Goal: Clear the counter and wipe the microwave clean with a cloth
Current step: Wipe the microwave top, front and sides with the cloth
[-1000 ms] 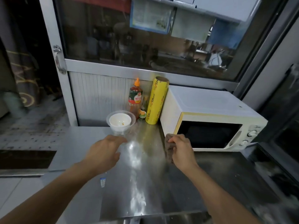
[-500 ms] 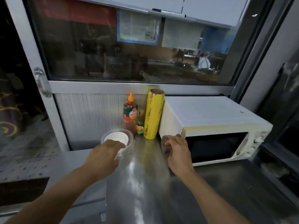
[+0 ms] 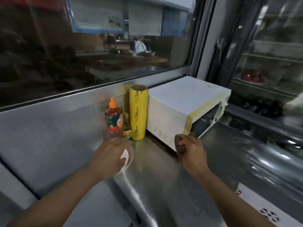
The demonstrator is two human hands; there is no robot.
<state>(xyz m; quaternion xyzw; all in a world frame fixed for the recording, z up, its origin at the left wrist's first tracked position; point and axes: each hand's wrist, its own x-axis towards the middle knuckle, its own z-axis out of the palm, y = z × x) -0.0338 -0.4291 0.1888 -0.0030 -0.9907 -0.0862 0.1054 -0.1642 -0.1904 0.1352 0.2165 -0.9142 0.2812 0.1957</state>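
A white microwave (image 3: 183,102) stands on the steel counter (image 3: 160,185) at centre right. My right hand (image 3: 192,149) grips a brown cloth (image 3: 178,142) against the microwave's lower left front corner. My left hand (image 3: 111,154) lies over a clear plastic cup (image 3: 128,157) with a white bowl inside it, fingers curled round its rim; most of the cup is hidden under the hand. The frame is blurred by motion.
Against the back wall, left of the microwave, stand a red sauce bottle (image 3: 114,119) with an orange cap, a small dark bottle (image 3: 127,128) and a tall yellow roll of cling film (image 3: 138,112). A glass window runs above; a glass-fronted cabinet (image 3: 265,63) is at right.
The camera has swung left and tilted. My left hand has closed over the cup, which was standing free one second ago. My right hand stays with the cloth at the microwave's corner.
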